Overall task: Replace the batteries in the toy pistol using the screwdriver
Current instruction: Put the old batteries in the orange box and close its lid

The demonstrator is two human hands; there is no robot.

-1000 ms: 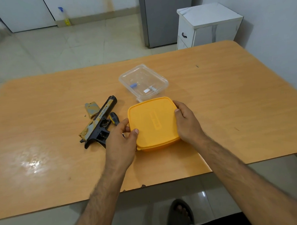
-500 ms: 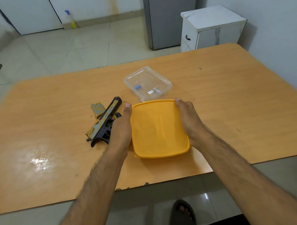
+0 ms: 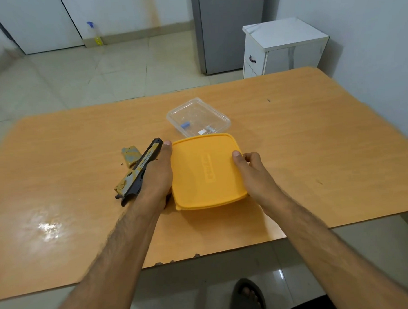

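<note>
Both your hands are on the yellow box [image 3: 207, 171], with the toy pistol [image 3: 138, 172] lying just beside your left hand [image 3: 156, 177].

Your left hand lies flat along the box's left edge, fingers straight; your right hand [image 3: 254, 173] grips the right edge, thumb on top. If you pull the lid carelessly, the box may jerk sideways and knock the pistol, or send the small screw [image 3: 122, 164] and loose cover [image 3: 131, 156] off across the table [image 3: 315, 149]. The pistol touches or nearly touches your left hand's outer side; the screwdriver is hidden.
</note>
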